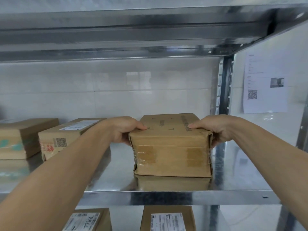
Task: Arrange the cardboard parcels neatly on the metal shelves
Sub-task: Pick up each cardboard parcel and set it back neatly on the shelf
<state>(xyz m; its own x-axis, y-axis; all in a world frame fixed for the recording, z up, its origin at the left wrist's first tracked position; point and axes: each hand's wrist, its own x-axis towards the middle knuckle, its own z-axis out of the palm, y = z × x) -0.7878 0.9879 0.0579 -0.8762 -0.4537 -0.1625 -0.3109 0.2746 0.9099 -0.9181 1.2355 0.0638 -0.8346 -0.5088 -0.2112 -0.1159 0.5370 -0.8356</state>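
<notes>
A taped cardboard parcel (171, 147) sits on the shiny metal shelf (175, 195), right of centre. My left hand (124, 129) grips its left side, thumb on the top edge. My right hand (216, 129) grips its right side the same way. Two more parcels stand on the same shelf to the left: one with a white label and QR code (61, 139), and one at the far left edge (18, 139). On the shelf below, two labelled parcels show their tops (88, 220) (167, 219).
A metal upright (222, 87) stands close to the right of the held parcel. The upper shelf (150, 34) hangs overhead. White tiled wall lies behind. A printed paper sheet (265, 82) hangs on the wall to the right. Bare shelf surface lies between the parcels.
</notes>
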